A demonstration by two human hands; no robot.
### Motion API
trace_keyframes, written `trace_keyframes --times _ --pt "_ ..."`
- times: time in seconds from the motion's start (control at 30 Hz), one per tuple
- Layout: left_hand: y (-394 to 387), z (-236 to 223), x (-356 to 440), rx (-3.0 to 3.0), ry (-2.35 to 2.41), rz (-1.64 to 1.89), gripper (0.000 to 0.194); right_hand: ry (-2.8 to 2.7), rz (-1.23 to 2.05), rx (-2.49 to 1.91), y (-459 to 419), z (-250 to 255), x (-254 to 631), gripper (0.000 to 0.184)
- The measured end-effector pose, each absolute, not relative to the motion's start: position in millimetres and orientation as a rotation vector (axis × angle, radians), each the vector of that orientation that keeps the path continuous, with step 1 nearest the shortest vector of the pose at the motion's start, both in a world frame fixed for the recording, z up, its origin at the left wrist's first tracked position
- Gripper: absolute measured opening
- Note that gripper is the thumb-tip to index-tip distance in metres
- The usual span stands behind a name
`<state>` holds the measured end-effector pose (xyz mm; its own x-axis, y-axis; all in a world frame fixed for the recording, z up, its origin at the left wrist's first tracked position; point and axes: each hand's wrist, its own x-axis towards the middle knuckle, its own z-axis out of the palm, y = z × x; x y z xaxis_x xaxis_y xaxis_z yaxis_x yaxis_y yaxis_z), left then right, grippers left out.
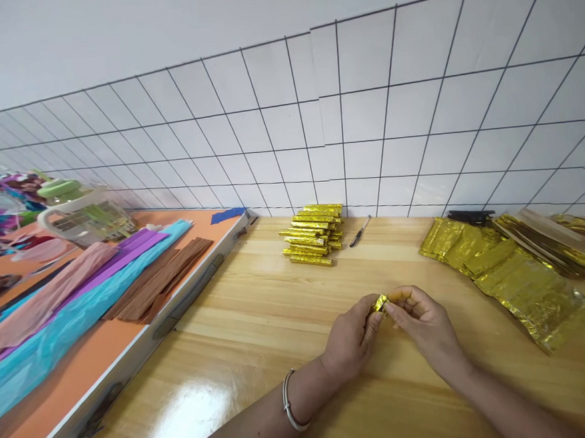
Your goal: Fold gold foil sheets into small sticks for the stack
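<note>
Left hand [348, 342] and right hand [423, 323] pinching gold foil [380, 302] over near counter [241, 343]. Probably light, slick, creases easily; best held gently at ends by fingertips.

Wooden desk [239, 316]. Nearer part: left hand [348, 343] and right hand [429, 326], together holding one small gold piece [380, 302]. Far edge: stack of gold rolls [313, 234]; one pen [358, 234], beside. Far edge, rightward: gold foil sheets [507, 274]. Left edge: orange board [97, 366], bearing strips [121, 284] in pink, purple, blue, brown.
</note>
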<state>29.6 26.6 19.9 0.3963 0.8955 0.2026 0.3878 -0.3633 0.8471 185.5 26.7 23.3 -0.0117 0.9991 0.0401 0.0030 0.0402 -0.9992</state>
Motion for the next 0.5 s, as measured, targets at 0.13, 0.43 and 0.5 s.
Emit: trace_keyframes --times 0.13,0.43,0.5 --pt "27.3 18.8 28.7 1.959 1.129 0.842 0.034 -1.239 1.224 -1.203 28.3 21.1 186.5 0.025" --pt "26.8 26.5 29.0 1.95 1.148 0.85 0.034 -1.163 1.304 -1.156 26.0 24.2 185.3 0.024" --pt "27.1 25.3 29.3 1.949 1.146 0.86 0.034 -1.143 1.31 -1.147 25.9 23.4 185.3 0.024"
